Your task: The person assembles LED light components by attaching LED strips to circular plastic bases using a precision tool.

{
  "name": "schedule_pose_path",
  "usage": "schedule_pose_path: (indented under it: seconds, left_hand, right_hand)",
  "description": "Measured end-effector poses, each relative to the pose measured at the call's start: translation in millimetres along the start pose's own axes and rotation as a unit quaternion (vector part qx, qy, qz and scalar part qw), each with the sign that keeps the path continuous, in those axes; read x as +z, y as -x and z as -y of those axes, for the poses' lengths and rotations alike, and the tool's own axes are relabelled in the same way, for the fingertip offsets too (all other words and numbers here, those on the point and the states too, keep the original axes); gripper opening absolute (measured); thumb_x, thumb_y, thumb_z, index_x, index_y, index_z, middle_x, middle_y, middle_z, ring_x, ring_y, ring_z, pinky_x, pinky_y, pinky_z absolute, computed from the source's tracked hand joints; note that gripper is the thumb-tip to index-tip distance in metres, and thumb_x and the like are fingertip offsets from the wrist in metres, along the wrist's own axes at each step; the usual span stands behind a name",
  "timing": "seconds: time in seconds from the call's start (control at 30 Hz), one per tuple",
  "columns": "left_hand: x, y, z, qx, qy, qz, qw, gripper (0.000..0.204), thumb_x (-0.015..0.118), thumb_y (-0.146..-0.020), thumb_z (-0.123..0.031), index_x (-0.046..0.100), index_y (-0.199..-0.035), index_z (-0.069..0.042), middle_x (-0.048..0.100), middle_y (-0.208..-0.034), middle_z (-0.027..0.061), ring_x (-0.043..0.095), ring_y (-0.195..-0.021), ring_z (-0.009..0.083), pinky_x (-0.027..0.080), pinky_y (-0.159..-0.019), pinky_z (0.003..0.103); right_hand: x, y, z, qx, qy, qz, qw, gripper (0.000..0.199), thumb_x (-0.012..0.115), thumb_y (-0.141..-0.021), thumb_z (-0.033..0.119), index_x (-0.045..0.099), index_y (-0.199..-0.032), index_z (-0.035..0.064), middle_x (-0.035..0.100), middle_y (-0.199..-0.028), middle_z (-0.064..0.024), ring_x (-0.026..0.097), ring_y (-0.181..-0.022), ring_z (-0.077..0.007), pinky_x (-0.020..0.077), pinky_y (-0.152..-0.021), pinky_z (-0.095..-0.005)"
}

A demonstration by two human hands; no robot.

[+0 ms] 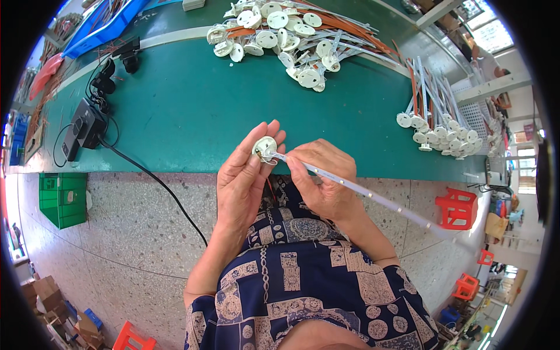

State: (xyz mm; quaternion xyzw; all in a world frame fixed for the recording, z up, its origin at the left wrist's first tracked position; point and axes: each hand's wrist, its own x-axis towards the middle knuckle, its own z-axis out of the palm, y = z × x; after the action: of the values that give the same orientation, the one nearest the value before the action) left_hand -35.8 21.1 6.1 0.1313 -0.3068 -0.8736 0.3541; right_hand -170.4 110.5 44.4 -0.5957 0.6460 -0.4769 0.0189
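Note:
My left hand [242, 178] holds a small round white plastic cap [264, 146] between thumb and fingertips, just over the near edge of the green table [192, 111]. My right hand [324, 178] pinches the end of a long white strip [373, 195] with small dots along it, right at the cap. The strip runs off to the lower right over the floor. Thin wires show where the strip meets the cap.
A heap of white caps with strips and orange wires [286, 35] lies at the table's far side. A second bundle of strips with caps [437, 125] lies on the right. A black power adapter and cables [84, 128] are on the left. A green crate [64, 198] and red stools [458, 207] stand on the floor.

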Motion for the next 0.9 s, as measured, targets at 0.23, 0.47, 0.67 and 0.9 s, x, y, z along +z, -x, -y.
schedule_pose_path:
  seconds: [0.23, 0.47, 0.67, 0.9]
  left_hand:
    - [-8.4, -2.7, -0.1, 0.018, -0.009, -0.007, 1.000, 0.045, 0.045, -0.104, -0.002, 0.041, -0.149, 0.006, 0.039, -0.155, 0.0273, 0.042, -0.143, 0.0400, 0.037, -0.120, 0.048]
    - [-10.7, -4.9, -0.8, 0.029, -0.022, -0.013, 0.999, 0.041, 0.044, -0.107, -0.005, 0.045, -0.147, 0.005, 0.045, -0.153, 0.0210, 0.047, -0.141, 0.0315, 0.039, -0.118, 0.042]
    - [-11.1, -5.3, -3.4, 0.008, -0.011, -0.015, 1.000, 0.041, 0.046, -0.106, -0.008, 0.046, -0.146, 0.005, 0.047, -0.151, 0.0210, 0.048, -0.140, 0.0315, 0.040, -0.118, 0.042]
    - [-11.9, -6.5, -4.4, -0.004, 0.012, -0.015, 1.000, 0.042, 0.048, -0.106, -0.009, 0.046, -0.145, 0.005, 0.046, -0.151, 0.0229, 0.048, -0.139, 0.0330, 0.040, -0.118, 0.043]
  right_hand:
    - [8.4, -3.0, -4.6, -0.036, 0.022, 0.011, 0.999, 0.006, 0.071, -0.084, 0.000, 0.069, -0.089, -0.0004, 0.070, -0.084, -0.0111, 0.066, -0.069, -0.0257, 0.0505, -0.060, -0.0338]
    - [12.3, -9.5, -6.8, -0.024, 0.024, 0.025, 0.999, 0.004, 0.070, -0.085, 0.000, 0.069, -0.089, -0.0007, 0.070, -0.084, -0.0110, 0.066, -0.069, -0.0251, 0.0503, -0.059, -0.0335]
    - [4.5, -17.6, -6.4, -0.004, -0.013, 0.058, 0.998, 0.004, 0.068, -0.087, 0.001, 0.071, -0.089, -0.0011, 0.070, -0.082, -0.0110, 0.065, -0.067, -0.0234, 0.0492, -0.058, -0.0317]
    - [6.0, -18.4, -8.1, -0.034, -0.004, 0.045, 0.998, 0.003, 0.070, -0.084, 0.000, 0.070, -0.088, -0.0007, 0.070, -0.081, -0.0113, 0.063, -0.064, -0.0233, 0.0482, -0.056, -0.0321]
